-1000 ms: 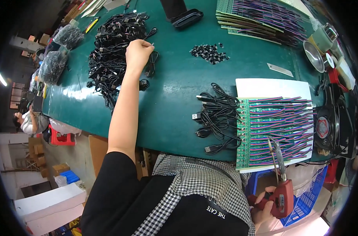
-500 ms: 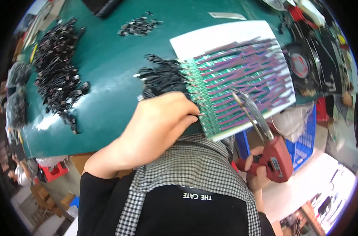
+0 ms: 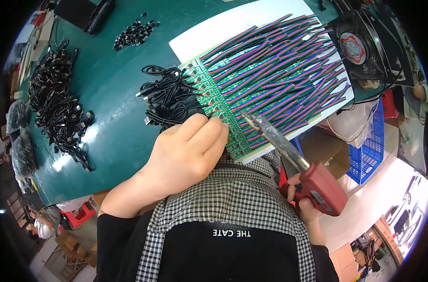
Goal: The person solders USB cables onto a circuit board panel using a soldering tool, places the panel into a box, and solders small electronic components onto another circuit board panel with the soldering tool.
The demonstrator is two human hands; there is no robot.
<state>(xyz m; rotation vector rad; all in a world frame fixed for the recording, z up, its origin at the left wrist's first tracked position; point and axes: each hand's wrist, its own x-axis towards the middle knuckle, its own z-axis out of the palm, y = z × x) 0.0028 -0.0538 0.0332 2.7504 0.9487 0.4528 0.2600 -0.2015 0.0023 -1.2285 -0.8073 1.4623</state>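
Note:
My left hand [image 3: 188, 145] is closed in a pinch at the left edge of a green circuit board panel [image 3: 233, 141]. A cable end seems to be between its fingertips, mostly hidden by the knuckles. In my right hand [image 3: 308, 209] is a red soldering gun [image 3: 324, 188], its long metal tip pointing up-left over the panel, close to my left fingers. Rows of black, red and blue wires [image 3: 270, 70] fan rightward from the panel. Bundled black cables [image 3: 169, 96] lie along its left side, several with bare ends on the board. White sheeting [image 3: 200, 40] lies underneath.
Loose black cables [image 3: 59, 103] form a long heap on the green table [image 3: 115, 94] at left. Small black connectors [image 3: 135, 35] are piled farther back. A fan [image 3: 355, 47] stands at the right, above a blue crate [image 3: 369, 145] and a cardboard box [image 3: 327, 148].
The view has shifted, so the table things sit slightly lower or further left. The soldering gun's tip has come down-left across the panel, nearer my left fingers, which stay pinched at the board's edge.

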